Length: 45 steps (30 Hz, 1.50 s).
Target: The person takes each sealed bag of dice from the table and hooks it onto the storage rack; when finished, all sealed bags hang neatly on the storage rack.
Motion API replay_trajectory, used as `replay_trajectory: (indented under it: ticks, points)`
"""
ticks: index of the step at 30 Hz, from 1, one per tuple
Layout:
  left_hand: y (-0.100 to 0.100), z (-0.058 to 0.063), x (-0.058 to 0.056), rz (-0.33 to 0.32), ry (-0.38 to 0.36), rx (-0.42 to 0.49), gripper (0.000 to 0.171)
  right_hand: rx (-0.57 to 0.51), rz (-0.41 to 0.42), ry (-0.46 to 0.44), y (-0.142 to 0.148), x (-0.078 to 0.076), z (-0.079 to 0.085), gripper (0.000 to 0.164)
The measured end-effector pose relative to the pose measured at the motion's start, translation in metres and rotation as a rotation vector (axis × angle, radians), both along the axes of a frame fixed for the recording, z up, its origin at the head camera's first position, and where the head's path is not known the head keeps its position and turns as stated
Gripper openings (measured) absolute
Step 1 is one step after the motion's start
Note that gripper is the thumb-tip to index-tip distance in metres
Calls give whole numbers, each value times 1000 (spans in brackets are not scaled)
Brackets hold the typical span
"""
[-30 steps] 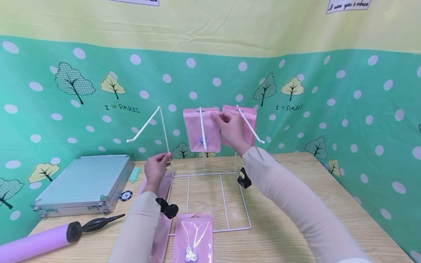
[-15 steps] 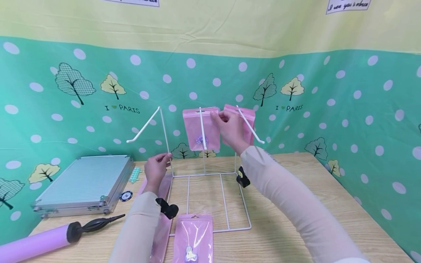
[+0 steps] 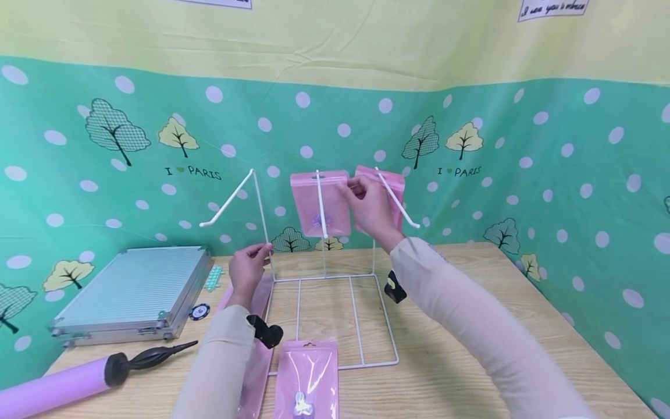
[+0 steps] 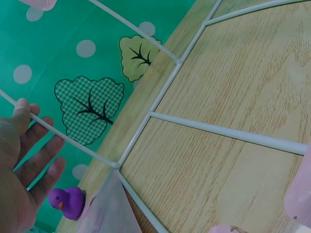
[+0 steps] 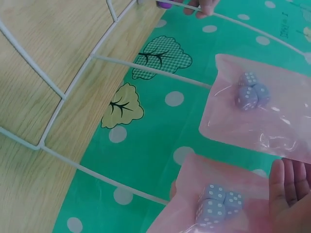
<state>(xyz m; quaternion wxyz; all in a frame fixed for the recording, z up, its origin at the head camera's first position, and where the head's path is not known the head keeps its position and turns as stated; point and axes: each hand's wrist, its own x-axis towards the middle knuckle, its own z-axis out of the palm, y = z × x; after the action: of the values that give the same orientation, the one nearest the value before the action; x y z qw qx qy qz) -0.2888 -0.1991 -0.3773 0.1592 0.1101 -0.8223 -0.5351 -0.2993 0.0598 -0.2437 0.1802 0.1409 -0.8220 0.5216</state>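
A white wire rack (image 3: 335, 278) with three forward-slanting hooks stands on the table. My left hand (image 3: 248, 270) grips its left upright low down, thumb on one side and fingers on the other. On the middle hook hangs a pink zip bag (image 3: 306, 201); my right hand (image 3: 373, 208) pinches that bag near its upper right corner. Behind this hand, a second pink zip bag (image 3: 396, 181) hangs on the right hook, partly covered. In the right wrist view, several spotted dice (image 5: 252, 91) show through the middle bag, and more dice (image 5: 217, 206) through the other.
A pink bag (image 3: 321, 372) with a silvery trinket lies at the rack's front, and a longer pink bag (image 3: 256, 372) lies under my left arm. Leftward are a silver case (image 3: 131, 291), a poker chip (image 3: 199, 312) and a purple hand pump (image 3: 63, 381). A purple duck (image 4: 69, 203) sits near the left upright.
The middle bag's lower edge has risen slightly, and the right bag has shifted a little leftward at its top. My left hand stays at the upright.
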Motion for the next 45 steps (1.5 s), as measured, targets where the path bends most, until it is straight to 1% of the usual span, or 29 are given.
replay_trajectory:
  ticks: [5,11,14,20,27,33,37,42,45]
  points:
    - [0,0,0,-5,0,7,38,51,7,8,5,9,-1,29]
    - [1,1,0,-7,-8,8,38,86,17,-56,14,23,-6,32]
    - [1,2,1,-6,-11,6,38,98,47,-77,19,29,-12,30]
    - [1,2,2,-8,-16,11,38,121,189,-84,31,42,-27,25]
    - [1,3,2,-6,-18,15,39,126,342,-188,41,60,-45,27]
    - [1,3,1,-9,-22,16,39,197,439,-239,43,77,-64,34]
    - [2,4,1,-4,-25,17,40,245,501,-254,41,85,-83,36]
    - [2,4,2,-8,-21,23,40,268,541,-286,36,96,-108,38]
    - [2,3,1,-13,-20,22,40,284,550,-301,33,103,-120,40]
